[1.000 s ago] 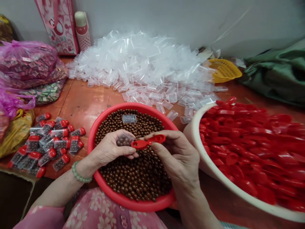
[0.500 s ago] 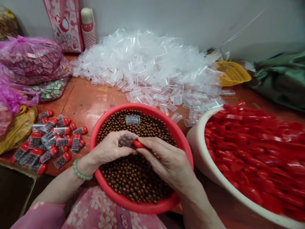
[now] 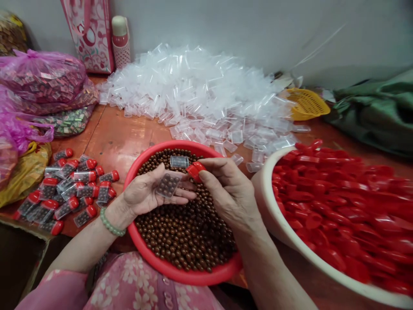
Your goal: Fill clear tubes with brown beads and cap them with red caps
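My left hand (image 3: 146, 193) lies palm up over the red basin (image 3: 142, 241) of small brown balls (image 3: 190, 234). On its fingers rests a clear plastic vial (image 3: 167, 185) filled with brown balls. My right hand (image 3: 226, 189) hovers just right of it, thumb and fingers pinching a red cap (image 3: 195, 169) at the vial's upper end. An empty clear vial (image 3: 179, 161) lies on the balls just above my hands.
Several capped filled vials (image 3: 69, 193) lie on the table at the left. A large heap of empty clear vials (image 3: 200, 94) spreads behind the basin. A white basin (image 3: 290, 241) of red caps sits at the right. Pink bags (image 3: 41, 82), a yellow basket (image 3: 306, 103) and green cloth (image 3: 377, 112) border the table.
The red cap with its spoon-like end was pushed onto the vial, then my left hand opened flat. The right hand lifted up and back with the cap pinched.
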### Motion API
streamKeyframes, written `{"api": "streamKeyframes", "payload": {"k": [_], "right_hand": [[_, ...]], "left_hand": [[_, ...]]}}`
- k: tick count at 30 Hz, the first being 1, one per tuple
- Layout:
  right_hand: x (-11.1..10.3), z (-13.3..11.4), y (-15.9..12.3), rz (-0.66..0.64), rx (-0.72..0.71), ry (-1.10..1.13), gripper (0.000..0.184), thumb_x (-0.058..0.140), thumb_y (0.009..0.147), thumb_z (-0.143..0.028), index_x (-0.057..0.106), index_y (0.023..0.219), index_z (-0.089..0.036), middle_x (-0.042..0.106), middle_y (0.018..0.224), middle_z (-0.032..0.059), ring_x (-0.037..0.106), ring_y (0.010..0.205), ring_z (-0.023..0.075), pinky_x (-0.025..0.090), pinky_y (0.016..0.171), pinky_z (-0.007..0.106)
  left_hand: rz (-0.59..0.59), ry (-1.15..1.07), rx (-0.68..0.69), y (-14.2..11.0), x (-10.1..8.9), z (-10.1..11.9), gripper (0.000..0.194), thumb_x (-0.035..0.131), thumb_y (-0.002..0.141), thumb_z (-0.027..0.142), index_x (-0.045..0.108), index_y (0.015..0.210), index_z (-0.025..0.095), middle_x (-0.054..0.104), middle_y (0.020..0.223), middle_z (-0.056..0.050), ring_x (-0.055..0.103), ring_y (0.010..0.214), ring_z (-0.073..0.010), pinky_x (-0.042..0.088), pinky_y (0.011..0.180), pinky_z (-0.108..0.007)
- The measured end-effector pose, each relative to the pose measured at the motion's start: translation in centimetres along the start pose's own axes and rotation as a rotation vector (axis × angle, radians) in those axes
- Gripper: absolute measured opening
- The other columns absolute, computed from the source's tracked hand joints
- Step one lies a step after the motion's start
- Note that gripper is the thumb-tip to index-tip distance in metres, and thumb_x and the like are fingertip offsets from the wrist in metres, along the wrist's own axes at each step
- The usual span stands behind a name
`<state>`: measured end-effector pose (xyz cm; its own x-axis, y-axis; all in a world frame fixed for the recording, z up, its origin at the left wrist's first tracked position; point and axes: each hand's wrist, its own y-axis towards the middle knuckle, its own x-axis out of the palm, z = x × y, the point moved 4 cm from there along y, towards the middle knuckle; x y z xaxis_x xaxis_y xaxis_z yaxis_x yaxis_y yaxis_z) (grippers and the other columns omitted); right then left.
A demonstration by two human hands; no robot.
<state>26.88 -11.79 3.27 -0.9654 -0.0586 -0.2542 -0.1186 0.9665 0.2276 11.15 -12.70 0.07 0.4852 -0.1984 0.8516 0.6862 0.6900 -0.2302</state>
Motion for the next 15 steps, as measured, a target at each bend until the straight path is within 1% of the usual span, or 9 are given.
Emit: {"api": "streamKeyframes", "payload": {"k": [1,3,7,10,13,15], "right_hand": [[0.3,-0.2,0.3,0.001,-0.004,0.014,0.015,0.058,0.091,-0.031,0.06,0.104,-0.025,0.07,0.097,0.0017,0.067,0.085,0.0145,0.055,0.078,0.03],[1.0,-0.4,0.8,-0.011,-0.004,0.024,0.015,0.058,0.091,-0.031,0.062,0.104,-0.025,0.07,0.097,0.001,0.066,0.086,0.0142,0.054,0.079,0.03],[2.2,-0.3,1.2,-0.079,-0.011,0.011,0.014,0.058,0.091,-0.03,0.063,0.102,-0.025,0.069,0.097,0.0008,0.066,0.087,0.0148,0.053,0.081,0.031],[2.4,0.0,1.2,-0.107,-0.019,0.01,0.012,0.058,0.09,-0.029,0.064,0.1,-0.024,0.07,0.098,0.0009,0.066,0.091,0.0151,0.053,0.083,0.031],[2.3,0.1,1.2,-0.105,0.0,0.037,0.012,0.06,0.089,-0.03,0.065,0.097,-0.023,0.07,0.097,0.0015,0.066,0.09,0.0151,0.053,0.082,0.03],[2.2,0.2,1.3,-0.096,0.024,0.065,0.013,0.061,0.088,-0.032,0.066,0.095,-0.022,0.07,0.094,0.0017,0.066,0.085,0.0148,0.054,0.079,0.03]], "left_hand": [[-0.007,0.007,0.015,-0.1,0.0,0.0,0.041,0.062,0.084,0.039,0.065,0.112,0.009,0.072,0.107,-0.015,0.07,0.098,-0.0255,0.052,0.09,-0.036],[-0.023,0.011,0.037,-0.1,0.0,0.0,0.038,0.068,0.078,0.026,0.065,0.113,0.01,0.072,0.107,-0.013,0.07,0.097,-0.0237,0.051,0.091,-0.036],[-0.051,-0.01,0.045,-0.2,-0.1,-0.2,0.035,0.068,0.071,0.011,0.066,0.105,0.011,0.073,0.099,-0.01,0.071,0.092,-0.0205,0.051,0.09,-0.035],[-0.052,0.029,0.024,-0.3,-0.1,-0.4,0.034,0.071,0.07,0.01,0.066,0.104,0.01,0.073,0.097,-0.01,0.071,0.09,-0.0193,0.052,0.089,-0.032],[-0.034,0.082,0.003,-0.3,-0.2,-0.7,0.037,0.076,0.071,0.018,0.066,0.105,0.01,0.072,0.097,-0.012,0.07,0.09,-0.0188,0.052,0.089,-0.032],[-0.006,0.11,-0.002,-0.2,-0.2,-0.8,0.039,0.079,0.07,0.023,0.066,0.104,0.011,0.071,0.098,-0.011,0.069,0.089,-0.0182,0.053,0.086,-0.032]]}}
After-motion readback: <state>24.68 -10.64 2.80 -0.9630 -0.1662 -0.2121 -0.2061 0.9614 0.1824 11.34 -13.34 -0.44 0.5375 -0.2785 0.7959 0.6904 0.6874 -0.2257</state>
